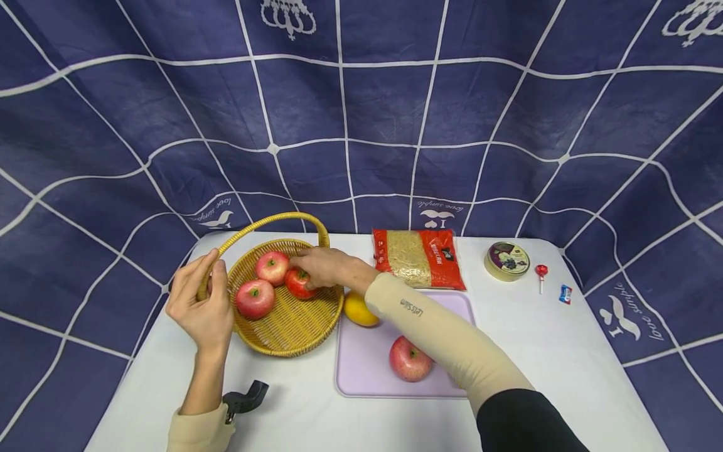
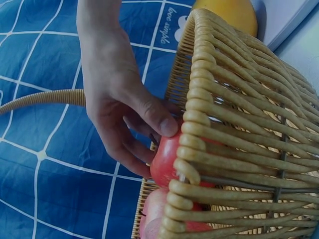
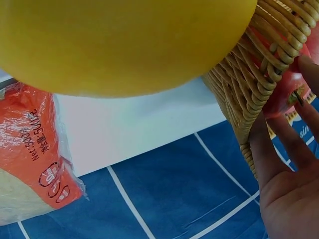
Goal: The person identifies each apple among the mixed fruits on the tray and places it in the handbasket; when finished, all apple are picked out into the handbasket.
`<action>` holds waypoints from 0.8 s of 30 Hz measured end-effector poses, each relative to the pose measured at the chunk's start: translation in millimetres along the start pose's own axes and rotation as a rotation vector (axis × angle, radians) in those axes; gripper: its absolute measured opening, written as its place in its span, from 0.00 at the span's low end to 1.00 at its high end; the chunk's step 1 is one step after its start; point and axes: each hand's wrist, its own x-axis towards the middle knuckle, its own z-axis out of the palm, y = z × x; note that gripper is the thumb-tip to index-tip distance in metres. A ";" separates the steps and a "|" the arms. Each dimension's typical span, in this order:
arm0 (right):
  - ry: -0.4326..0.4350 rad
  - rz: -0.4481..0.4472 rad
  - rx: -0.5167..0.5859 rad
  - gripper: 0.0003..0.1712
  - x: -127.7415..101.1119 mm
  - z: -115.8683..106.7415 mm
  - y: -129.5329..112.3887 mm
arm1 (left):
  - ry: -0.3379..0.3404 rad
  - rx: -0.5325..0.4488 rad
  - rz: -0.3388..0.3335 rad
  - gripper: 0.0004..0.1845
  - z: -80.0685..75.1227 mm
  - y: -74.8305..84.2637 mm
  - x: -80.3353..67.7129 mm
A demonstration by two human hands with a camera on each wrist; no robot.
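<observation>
My left hand (image 1: pixel 200 301) grips the raised handle (image 1: pixel 271 220) of a yellow wicker basket (image 1: pixel 288 347), at its left side. Inside the basket, my right hand (image 1: pixel 323 265) holds a red apple (image 1: pixel 298 284) with its fingers and thumb around it. Two other apples lie in the basket: a pinkish-red apple (image 1: pixel 273 268) touching or close beside the held one, and another apple (image 1: pixel 255 299) nearer the left rim. In the left wrist view, the right hand's thumb presses on the red apple (image 2: pixel 167 162) just inside the wicker rim.
Right of the basket, a lilac tray (image 1: pixel 361 383) bears a yellow fruit (image 1: pixel 359 309) and an apple (image 1: pixel 410 358). Behind it lies a red noodle packet (image 1: pixel 418 257). A round tin (image 1: pixel 506 261), a red lollipop (image 1: pixel 541 276) and a small blue wrapper (image 1: pixel 565 294) stand farther right.
</observation>
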 end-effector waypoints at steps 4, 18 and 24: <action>0.007 0.003 0.001 0.35 0.6 0.1 0.6 | -0.002 0.003 -0.001 0.07 -0.1 0.3 -0.2; -0.003 0.006 0.029 0.35 0.5 -0.9 2.7 | 0.004 -0.011 -0.016 0.07 -0.5 -1.2 -0.6; 0.003 -0.007 0.029 0.35 0.6 0.5 3.9 | 0.002 -0.010 -0.017 0.07 -0.6 -1.1 -0.9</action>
